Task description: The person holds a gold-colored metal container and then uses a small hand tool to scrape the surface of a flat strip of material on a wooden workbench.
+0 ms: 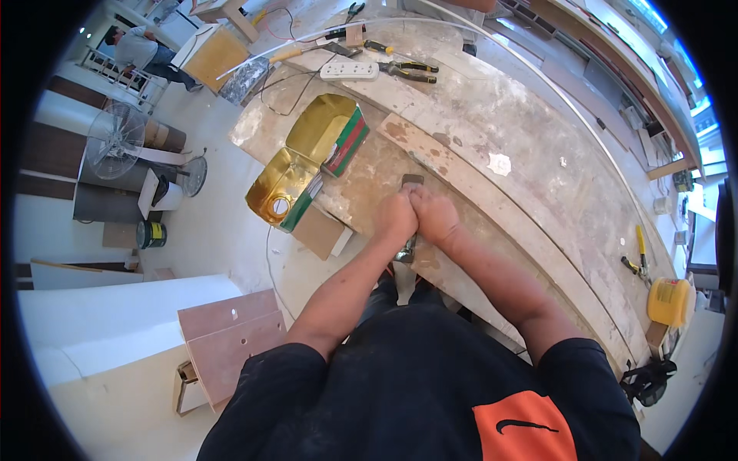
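Observation:
My left hand point(395, 216) and my right hand point(433, 214) are pressed together, fingers curled, over a dark, flat, elongated object point(406, 251) on the worn workbench point(369, 199). One end of that object shows beyond my fingers and the other, shiny end lies under my wrists; its kind is unclear. What my fingers grip between them is hidden. To the left of my hands, a cut-open metal can point(323, 129), gold inside with green and red outside, lies in two joined halves, one with a round spout hole.
Beyond lie a white power strip point(349, 71), pliers point(412, 71) and a screwdriver point(377, 46). Yellow-handled pliers point(641, 250) and a yellow tub point(670, 302) are at right. A long wooden strip point(461, 173) crosses the bench. A person point(141, 53) and a fan point(115, 141) are at left.

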The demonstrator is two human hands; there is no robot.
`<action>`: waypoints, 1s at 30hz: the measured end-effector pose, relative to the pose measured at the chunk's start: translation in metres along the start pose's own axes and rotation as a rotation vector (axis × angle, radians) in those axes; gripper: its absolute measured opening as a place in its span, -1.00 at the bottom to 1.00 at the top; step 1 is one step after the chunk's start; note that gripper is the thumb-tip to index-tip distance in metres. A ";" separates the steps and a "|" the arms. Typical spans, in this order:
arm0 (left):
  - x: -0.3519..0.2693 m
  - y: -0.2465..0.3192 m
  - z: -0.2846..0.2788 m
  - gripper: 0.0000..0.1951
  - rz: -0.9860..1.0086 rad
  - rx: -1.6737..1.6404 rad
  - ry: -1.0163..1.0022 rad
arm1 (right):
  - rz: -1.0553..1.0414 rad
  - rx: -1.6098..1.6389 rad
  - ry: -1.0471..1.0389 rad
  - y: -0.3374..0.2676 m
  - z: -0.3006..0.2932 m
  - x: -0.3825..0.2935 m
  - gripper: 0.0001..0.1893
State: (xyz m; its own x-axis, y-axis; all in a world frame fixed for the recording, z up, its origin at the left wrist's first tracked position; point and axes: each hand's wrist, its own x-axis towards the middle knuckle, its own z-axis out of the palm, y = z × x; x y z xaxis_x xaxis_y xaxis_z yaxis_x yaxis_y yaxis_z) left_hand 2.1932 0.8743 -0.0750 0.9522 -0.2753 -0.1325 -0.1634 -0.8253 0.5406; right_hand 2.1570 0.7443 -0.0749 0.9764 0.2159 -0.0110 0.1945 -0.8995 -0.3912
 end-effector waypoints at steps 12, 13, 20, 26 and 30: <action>0.008 -0.011 0.010 -0.66 0.084 -0.065 0.022 | -0.093 0.041 0.149 0.006 0.023 -0.005 -0.53; -0.007 -0.009 0.011 -0.67 0.063 -0.063 -0.016 | -0.093 0.052 0.121 0.011 0.025 -0.004 -0.54; -0.062 -0.003 -0.002 -0.66 0.015 -0.094 -0.065 | -0.114 0.058 0.149 -0.012 0.042 -0.050 -0.52; -0.034 -0.004 -0.002 -0.65 0.017 -0.091 -0.090 | -0.040 -0.012 0.072 -0.008 0.035 -0.032 -0.49; -0.099 0.001 -0.007 -0.65 -0.081 -0.035 -0.129 | -0.183 0.039 0.223 -0.016 0.055 -0.074 -0.49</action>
State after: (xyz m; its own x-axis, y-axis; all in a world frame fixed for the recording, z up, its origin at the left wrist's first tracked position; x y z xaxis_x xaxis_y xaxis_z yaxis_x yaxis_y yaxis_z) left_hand 2.1005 0.9048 -0.0553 0.9204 -0.2716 -0.2812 -0.0763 -0.8303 0.5521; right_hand 2.0766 0.7633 -0.1182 0.9229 0.2804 0.2639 0.3697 -0.8369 -0.4036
